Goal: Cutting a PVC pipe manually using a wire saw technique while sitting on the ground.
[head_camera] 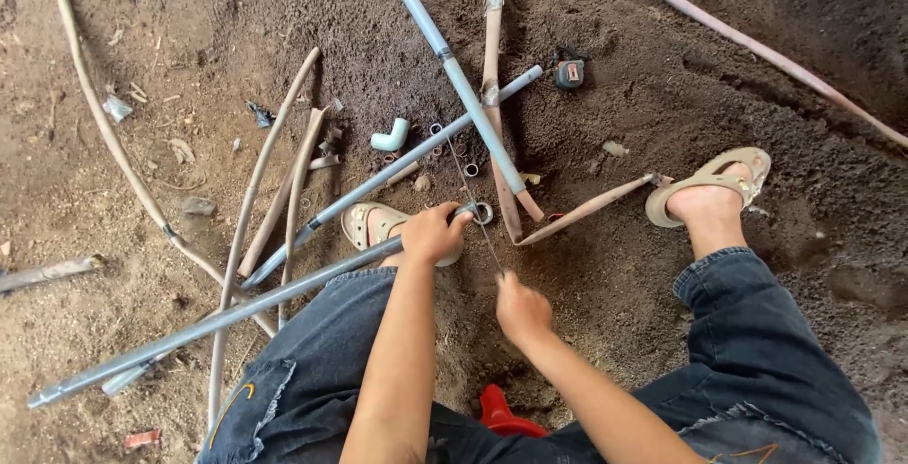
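The left hand is closed around the near end of a long grey pipe, just short of its open mouth. The right hand is clenched on a thin saw blade, which crosses the pipe at that mouth. The pipe's long axis runs from the mouth down-left across bare brown soil. Beyond the mouth lie a white elbow fitting, more pipes and a small tape measure.
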